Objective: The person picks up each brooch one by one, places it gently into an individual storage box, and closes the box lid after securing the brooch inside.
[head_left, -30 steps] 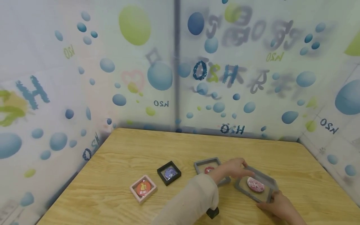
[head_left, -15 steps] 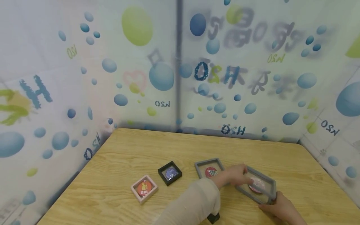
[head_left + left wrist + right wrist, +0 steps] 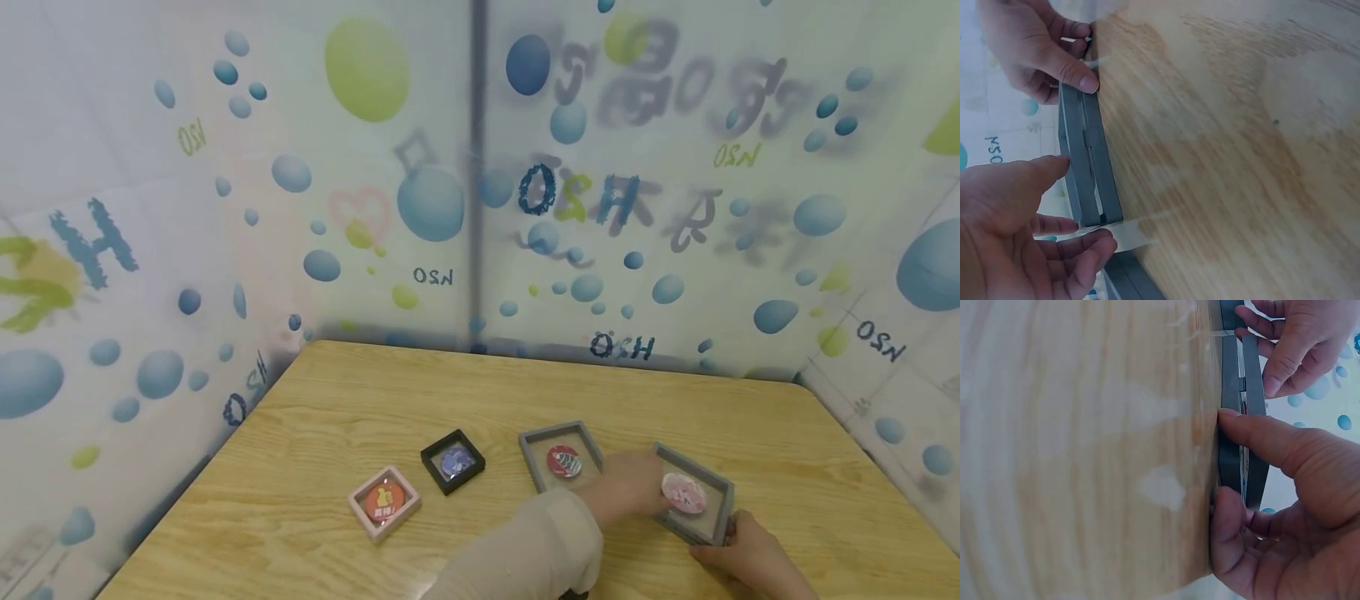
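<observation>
Wooden table (image 3: pixel 465 392) set in a corner of bubble-printed wall panels (image 3: pixel 360 167); four shallow square display frames lie along its near half. Frames, from largest: a grey frame (image 3: pixel 708 515) holding a pink-and-white round badge (image 3: pixel 682 492), lying flat at the right; a second grey frame (image 3: pixel 534 454) with a red badge (image 3: pixel 563 461) just to its left; a pink frame (image 3: pixel 384 502) with an orange badge; a black frame (image 3: pixel 452 461) with a bluish badge, the smallest.

Change over the last second: the upper half of the right grey frame, then raised at an angle, now lies down on its lower half, the badge enclosed between them. The wrist views show the two grey halves (image 3: pixel 1088 169) stacked edge to edge, so the frame reads as closed, though perhaps not yet pressed fully home.

Left hand (image 3: pixel 626 492): fingers bent over the frame's left edge, thumb and fingertips pinching it. Right hand (image 3: pixel 738 546): thumb (image 3: pixel 1260 434) pressed on the near edge, the other fingers curled beneath, gripping the near right corner.
</observation>
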`<state>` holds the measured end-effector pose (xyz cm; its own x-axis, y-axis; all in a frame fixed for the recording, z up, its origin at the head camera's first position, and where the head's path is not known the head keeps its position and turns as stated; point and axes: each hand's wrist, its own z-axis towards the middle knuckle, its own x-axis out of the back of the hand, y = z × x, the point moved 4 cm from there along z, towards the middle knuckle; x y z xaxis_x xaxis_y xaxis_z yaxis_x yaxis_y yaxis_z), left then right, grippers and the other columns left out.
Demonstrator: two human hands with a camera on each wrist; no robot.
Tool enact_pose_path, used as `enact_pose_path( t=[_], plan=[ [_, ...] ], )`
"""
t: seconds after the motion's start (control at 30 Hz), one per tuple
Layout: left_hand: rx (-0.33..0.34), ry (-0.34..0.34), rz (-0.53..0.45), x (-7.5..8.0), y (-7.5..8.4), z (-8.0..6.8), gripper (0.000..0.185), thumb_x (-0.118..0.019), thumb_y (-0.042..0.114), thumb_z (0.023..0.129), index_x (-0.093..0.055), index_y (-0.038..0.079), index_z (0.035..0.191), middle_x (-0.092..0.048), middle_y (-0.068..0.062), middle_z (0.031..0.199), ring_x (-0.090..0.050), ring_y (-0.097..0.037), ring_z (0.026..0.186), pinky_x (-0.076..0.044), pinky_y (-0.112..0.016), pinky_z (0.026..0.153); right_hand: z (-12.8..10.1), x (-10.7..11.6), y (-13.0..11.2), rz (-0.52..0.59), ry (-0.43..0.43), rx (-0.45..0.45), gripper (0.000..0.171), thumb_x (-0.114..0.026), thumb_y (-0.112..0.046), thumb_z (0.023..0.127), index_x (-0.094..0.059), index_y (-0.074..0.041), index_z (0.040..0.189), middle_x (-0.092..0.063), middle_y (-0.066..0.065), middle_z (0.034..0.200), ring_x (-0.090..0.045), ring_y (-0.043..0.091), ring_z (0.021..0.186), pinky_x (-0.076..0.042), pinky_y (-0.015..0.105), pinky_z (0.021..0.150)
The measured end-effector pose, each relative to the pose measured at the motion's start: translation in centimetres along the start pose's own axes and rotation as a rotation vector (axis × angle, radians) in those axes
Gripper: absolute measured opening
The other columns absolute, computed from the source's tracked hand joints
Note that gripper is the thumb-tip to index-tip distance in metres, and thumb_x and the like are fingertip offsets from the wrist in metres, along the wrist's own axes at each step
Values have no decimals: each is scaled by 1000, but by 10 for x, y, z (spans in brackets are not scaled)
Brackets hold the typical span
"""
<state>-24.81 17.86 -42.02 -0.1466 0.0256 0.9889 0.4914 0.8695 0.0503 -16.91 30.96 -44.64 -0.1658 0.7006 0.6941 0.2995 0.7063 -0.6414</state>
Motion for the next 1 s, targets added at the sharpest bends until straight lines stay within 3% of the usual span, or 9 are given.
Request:
enact_pose_path(
  t=[0.13, 0.33, 0.5, 0.8, 0.9, 1.0],
  plan=[
    [7, 18, 140, -3, 3, -2, 53, -53, 70, 69, -57, 29, 103, -58, 12, 83, -54, -5, 68, -45, -25, 56, 0, -1, -2, -8, 4, 3, 72, -73, -37, 72, -37, 17, 101, -54, 22, 90, -51, 21, 79, -46, 36, 65],
    [55, 44, 183, -6, 8, -8, 60, -48, 72, 68, -52, 31, 111, -60, 13, 88, -56, -5, 73, -44, -26, 61, 0, 0, 0, -5, 7, 5, 68, -73, -35, 73, -37, 16, 100, -54, 21, 88, -50, 22, 76, -46, 35, 62],
    [67, 43, 216, -7, 11, -12, 60, -45, 72, 70, -50, 32, 115, -60, 13, 87, -57, -4, 71, -43, -24, 58, 1, 2, 3, -24, 16, 14, 66, -73, -35, 73, -38, 16, 97, -53, 18, 84, -47, 21, 72, -44, 33, 59],
    [82, 53, 129, -12, 11, -15, 61, -46, 69, 75, -48, 29, 121, -63, 10, 93, -59, -5, 79, -46, -25, 61, 1, 3, 6, 14, 16, -10, 63, -74, -32, 72, -37, 14, 95, -48, 14, 79, -47, 20, 68, -44, 32, 56],
    [88, 54, 61, -12, 8, -17, 46, -51, 63, 77, -58, 27, 104, -60, 9, 79, -56, -6, 67, -45, -24, 54, 1, 6, 5, -17, 26, -1, 59, -74, -32, 72, -40, 12, 92, -48, 10, 76, -46, 19, 66, -43, 31, 56],
    [51, 69, -38, -12, 2, -23, 32, -57, 55, 79, -61, 24, 80, -52, 9, 62, -48, -6, 52, -39, -22, 45, 0, 9, 6, -90, 33, -8, 47, -73, -30, 72, -47, 8, 82, -46, 5, 67, -43, 16, 60, -38, 28, 52]
  ],
)
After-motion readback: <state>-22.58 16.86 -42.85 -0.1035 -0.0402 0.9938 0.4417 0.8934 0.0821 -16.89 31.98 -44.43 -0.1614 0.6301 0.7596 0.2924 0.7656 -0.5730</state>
